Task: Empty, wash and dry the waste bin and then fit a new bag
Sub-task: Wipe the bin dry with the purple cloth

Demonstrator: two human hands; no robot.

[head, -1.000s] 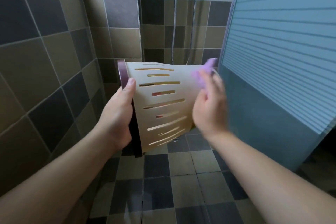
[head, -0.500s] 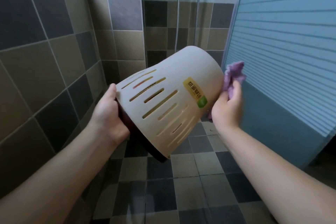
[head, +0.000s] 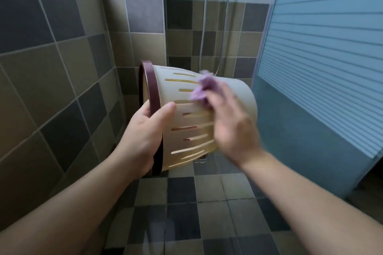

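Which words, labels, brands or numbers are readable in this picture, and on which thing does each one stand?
None: no text can be read.
The bin shows only its slotted side; no label is in view on it.
The cloth in the right hand, the left hand, the tiles and the striped door bear no writing.

Bin (head: 186, 118) sideways in L hand (head: 143, 132); R hand (head: 232, 128) w/ purple cloth (head: 204, 89) on it.
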